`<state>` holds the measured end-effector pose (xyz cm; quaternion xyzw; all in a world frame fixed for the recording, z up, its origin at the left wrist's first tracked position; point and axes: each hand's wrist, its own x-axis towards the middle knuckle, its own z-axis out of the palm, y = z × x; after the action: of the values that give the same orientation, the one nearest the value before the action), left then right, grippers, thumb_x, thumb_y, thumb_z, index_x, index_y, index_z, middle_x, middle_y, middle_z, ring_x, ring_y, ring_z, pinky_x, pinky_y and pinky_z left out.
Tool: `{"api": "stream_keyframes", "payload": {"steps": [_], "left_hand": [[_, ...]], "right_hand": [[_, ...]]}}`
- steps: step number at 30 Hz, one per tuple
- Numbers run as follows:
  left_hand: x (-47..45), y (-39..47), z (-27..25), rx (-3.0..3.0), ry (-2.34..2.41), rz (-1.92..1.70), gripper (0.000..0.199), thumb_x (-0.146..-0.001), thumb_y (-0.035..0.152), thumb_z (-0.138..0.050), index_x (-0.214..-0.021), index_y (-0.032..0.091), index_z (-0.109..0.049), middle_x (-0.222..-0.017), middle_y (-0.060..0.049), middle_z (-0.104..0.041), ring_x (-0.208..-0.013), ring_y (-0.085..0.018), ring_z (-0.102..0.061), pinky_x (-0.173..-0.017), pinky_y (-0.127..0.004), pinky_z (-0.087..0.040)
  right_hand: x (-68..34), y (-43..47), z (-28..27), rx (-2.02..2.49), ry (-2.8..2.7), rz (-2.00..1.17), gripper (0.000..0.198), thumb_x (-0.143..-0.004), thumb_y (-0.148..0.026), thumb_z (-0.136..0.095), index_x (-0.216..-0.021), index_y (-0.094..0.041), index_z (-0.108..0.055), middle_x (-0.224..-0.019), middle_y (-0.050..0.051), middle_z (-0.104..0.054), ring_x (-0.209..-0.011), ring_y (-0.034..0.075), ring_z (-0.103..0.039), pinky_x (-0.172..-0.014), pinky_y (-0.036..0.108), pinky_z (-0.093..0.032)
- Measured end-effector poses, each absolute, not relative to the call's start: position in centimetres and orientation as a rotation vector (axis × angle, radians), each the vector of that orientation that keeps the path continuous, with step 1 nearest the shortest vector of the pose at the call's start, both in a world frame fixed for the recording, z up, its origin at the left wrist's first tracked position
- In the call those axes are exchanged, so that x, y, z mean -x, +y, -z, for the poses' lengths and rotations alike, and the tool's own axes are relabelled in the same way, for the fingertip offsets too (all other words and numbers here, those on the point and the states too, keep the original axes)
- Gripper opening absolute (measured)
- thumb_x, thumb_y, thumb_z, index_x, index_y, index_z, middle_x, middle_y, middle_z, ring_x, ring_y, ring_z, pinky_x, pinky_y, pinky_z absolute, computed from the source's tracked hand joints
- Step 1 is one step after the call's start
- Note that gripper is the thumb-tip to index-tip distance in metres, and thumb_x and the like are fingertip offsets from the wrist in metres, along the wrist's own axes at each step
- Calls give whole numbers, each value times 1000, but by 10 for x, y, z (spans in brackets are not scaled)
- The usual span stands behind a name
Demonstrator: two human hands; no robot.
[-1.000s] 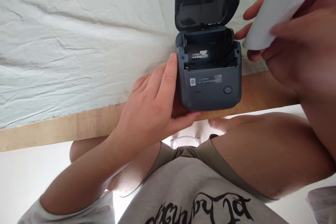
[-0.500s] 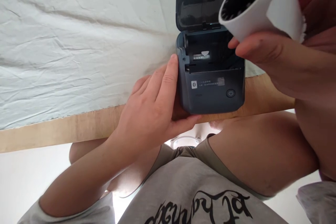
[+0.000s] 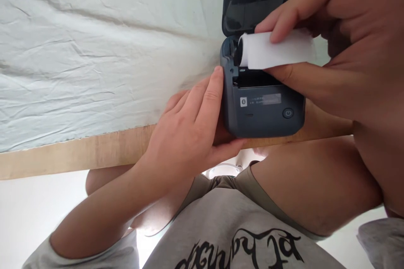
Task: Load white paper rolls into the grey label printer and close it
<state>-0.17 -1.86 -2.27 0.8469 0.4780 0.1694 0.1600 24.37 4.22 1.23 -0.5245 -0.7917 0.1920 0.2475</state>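
Note:
A dark blue label printer (image 3: 265, 115) sits near the table's front edge with its black lid (image 3: 252, 0) swung up. My left hand (image 3: 189, 130) braces it, its fingers laid along the left side and the thumb at the front edge. Over the printer's paper bay, my right hand (image 3: 334, 46) grips a white paper roll (image 3: 268, 50) between thumb and fingers. The roll lies sideways, its left end at the bay's left wall. Whether it rests on the bottom cannot be seen. The right hand hides the roll's right end.
Pale wrinkled cloth (image 3: 110, 50) covers the table, leaving a wooden front strip (image 3: 78, 153) bare. A round power button (image 3: 288, 113) is on the printer's front right. My legs are below the table edge.
My right hand has brought the paper roll down and left, turning it from tilted to lying sideways in the printer's bay opening. The printer and my left hand have shifted slightly right.

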Motion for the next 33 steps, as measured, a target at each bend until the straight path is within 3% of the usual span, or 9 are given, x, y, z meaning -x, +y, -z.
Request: {"api": "stream_keyframes", "payload": {"steps": [4, 11, 13, 15, 17, 23, 27, 33], "left_hand": [[2, -19, 24, -2436, 1387, -480, 100, -94, 69, -75, -174, 26, -34, -168, -14, -57, -148, -41, -62, -123, -53, -56], [1, -19, 24, -2480, 1340, -516, 93, -100, 68, -69, -172, 22, -34, -169, -16, -56, -151, -39, -61, -125, -50, -54], [0, -18, 23, -2484, 1334, -517, 93, -100, 67, -69, -172, 22, -33, -169, -16, -56, -151, -39, -61, -125, -50, -53], [0, -19, 22, -2478, 1336, -507, 93, -99, 66, -70, -172, 22, -32, -169, -16, -57, -151, -40, -61, -126, -51, -53], [-1, -19, 22, -2469, 1348, -486, 94, -99, 67, -71, -172, 22, -33, -169, -16, -56, -152, -41, -60, -126, -52, -53], [0, -19, 22, -2444, 1339, -531, 96, -98, 67, -72, -174, 24, -32, -168, -17, -56, -150, -41, -61, -125, -52, -53], [1, -19, 24, -2487, 1320, -540, 96, -101, 65, -71, -175, 20, -29, -167, -18, -57, -149, -39, -63, -125, -51, -54], [3, -20, 26, -2514, 1312, -546, 98, -102, 62, -71, -177, 21, -23, -165, -19, -58, -147, -40, -64, -122, -52, -55]], "right_hand": [[-244, 40, -10, 1443, -2158, -482, 23, -101, -45, -59, -106, -29, -75, -127, -9, -71, -121, 7, -68, -95, 34, -50], [-243, 33, -14, 1435, -2189, -453, 29, -103, -48, -56, -106, -27, -75, -110, -8, -71, -96, 0, -60, -84, 31, -42], [-243, 34, -15, 1470, -2187, -441, 31, -104, -47, -52, -108, -29, -76, -114, -9, -71, -100, 1, -61, -92, 31, -49], [-244, 38, -15, 1438, -2236, -457, 33, -105, -48, -48, -110, -32, -76, -116, -10, -71, -110, 4, -64, -109, 35, -54], [-246, 44, -13, 1354, -2332, -485, 36, -106, -49, -45, -109, -32, -76, -115, -9, -72, -118, 6, -66, -125, 40, -52], [-249, 51, -9, 1224, -2442, -481, 47, -109, -51, -39, -97, -25, -75, -117, -10, -72, -118, 3, -66, -132, 40, -52], [-249, 42, -14, 1264, -2403, -465, 49, -110, -52, -40, -95, -25, -78, -111, -12, -72, -119, 1, -65, -124, 35, -53], [-246, 32, -23, 1352, -2316, -468, 40, -107, -47, -44, -119, -31, -78, -123, -14, -71, -121, 1, -62, -113, 31, -50]]}}
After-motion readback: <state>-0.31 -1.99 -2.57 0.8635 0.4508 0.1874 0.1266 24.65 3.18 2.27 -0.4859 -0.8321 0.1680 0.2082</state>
